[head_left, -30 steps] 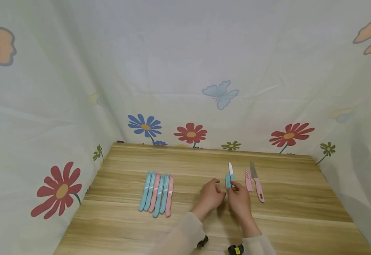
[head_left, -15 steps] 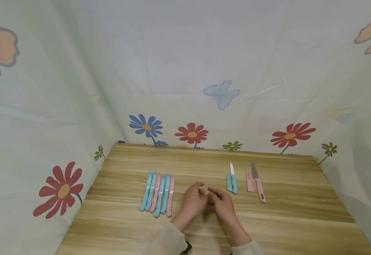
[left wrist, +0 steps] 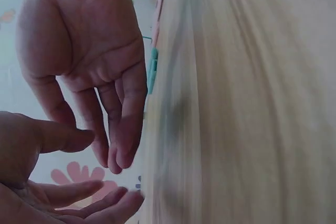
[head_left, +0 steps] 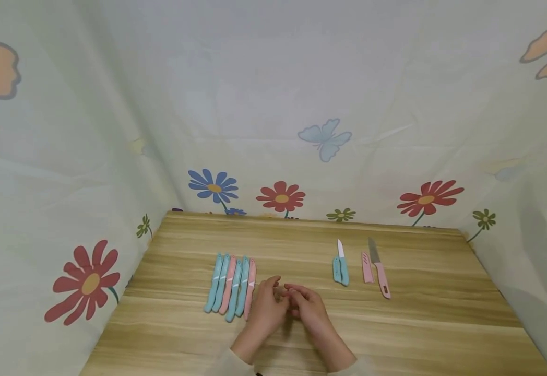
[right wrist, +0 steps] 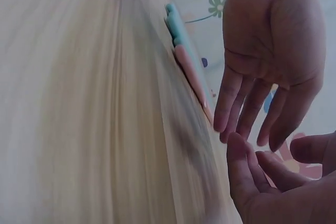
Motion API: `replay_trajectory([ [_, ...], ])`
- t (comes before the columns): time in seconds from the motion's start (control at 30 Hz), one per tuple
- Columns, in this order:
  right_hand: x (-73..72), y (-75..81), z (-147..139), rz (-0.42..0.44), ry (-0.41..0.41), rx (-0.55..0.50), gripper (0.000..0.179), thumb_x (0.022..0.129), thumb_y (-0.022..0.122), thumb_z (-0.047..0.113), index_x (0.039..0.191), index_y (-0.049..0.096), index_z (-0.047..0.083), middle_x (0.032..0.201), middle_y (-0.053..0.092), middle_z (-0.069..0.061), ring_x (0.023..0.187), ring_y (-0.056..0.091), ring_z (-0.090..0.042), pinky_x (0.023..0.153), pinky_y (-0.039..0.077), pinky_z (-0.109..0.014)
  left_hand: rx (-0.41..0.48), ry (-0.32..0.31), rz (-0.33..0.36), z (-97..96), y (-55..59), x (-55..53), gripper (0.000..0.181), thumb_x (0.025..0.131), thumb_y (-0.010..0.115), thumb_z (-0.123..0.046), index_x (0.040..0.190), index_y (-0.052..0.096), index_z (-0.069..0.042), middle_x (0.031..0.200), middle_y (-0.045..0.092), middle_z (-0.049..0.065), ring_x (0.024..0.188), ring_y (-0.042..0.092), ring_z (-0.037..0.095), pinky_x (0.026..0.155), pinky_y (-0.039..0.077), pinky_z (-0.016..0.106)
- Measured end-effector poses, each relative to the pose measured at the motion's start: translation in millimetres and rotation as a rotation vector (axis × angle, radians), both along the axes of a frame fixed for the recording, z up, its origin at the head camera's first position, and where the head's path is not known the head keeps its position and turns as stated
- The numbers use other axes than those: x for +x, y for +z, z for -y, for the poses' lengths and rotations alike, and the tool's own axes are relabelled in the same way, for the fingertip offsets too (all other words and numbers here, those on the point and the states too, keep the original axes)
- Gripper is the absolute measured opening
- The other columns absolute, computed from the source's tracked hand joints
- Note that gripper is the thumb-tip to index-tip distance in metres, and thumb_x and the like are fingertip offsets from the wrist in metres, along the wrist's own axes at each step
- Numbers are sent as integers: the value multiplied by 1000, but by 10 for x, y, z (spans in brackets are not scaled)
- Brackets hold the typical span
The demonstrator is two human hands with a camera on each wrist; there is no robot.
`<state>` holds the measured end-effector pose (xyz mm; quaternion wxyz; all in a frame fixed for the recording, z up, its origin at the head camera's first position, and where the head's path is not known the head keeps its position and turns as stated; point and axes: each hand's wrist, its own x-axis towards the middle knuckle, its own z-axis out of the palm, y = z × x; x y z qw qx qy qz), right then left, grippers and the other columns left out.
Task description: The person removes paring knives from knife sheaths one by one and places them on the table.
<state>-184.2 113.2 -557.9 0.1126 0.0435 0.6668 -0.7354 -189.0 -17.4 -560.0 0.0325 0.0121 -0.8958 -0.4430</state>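
Observation:
My left hand (head_left: 267, 309) is just right of the row of sheathed knives, overlapping the rightmost pink knife (head_left: 252, 277) in the head view. Beside it is my right hand (head_left: 312, 315), the fingertips of both close together. In the left wrist view the left hand (left wrist: 68, 182) has relaxed, slightly bent fingers and holds nothing. Likewise bare, the right hand (right wrist: 289, 187) shows loosely bent fingers in the right wrist view. The row holds several blue knives (head_left: 214, 284) and a further pink knife (head_left: 228, 284), side by side with handles toward me.
Right of centre lies an unsheathed blue knife (head_left: 344, 271) with a white blade, its blue sheath (head_left: 336, 269) alongside. Farther right is a pink-handled knife (head_left: 382, 279) with a grey blade beside a pink sheath (head_left: 367, 267). A flowered curtain (head_left: 264, 104) encloses the wooden table (head_left: 419, 334).
My right hand has let go of the blue knife and sheath, which stay on the table. Both hands have moved left toward the row of knives.

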Motion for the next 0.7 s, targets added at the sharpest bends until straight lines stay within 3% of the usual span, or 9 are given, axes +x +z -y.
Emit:
replay_trajectory([
  [0.2, 57, 29, 36, 37, 65, -91, 44, 109, 47, 17, 139, 52, -14, 126, 71, -22, 97, 72, -7, 85, 61, -26, 37, 50, 32, 125, 44, 152, 62, 92, 72, -26, 147, 53, -4, 148, 55, 21, 138, 51, 41, 110, 47, 62],
  [0.33, 94, 36, 60, 56, 127, -129, 47, 110, 44, 20, 143, 49, -13, 135, 66, -25, 103, 72, -9, 93, 61, -29, 41, 67, 41, 220, 60, 261, 65, 94, 70, -28, 150, 49, -4, 157, 44, 24, 146, 41, 45, 114, 41, 67],
  [0.53, 135, 29, 105, 66, 182, -172, 53, 111, 43, 25, 148, 42, -14, 144, 58, -30, 116, 70, -18, 99, 60, -32, 40, 67, 52, 328, 78, 373, 68, 95, 70, -30, 152, 46, -2, 160, 39, 28, 149, 34, 48, 115, 36, 71],
  [0.7, 155, 13, 159, 80, 192, -193, 54, 111, 42, 25, 148, 41, -14, 144, 57, -30, 113, 70, -14, 97, 60, -29, 59, 45, 62, 380, 68, 411, 70, 94, 71, -28, 152, 44, 0, 159, 40, 30, 148, 35, 50, 117, 34, 71],
])
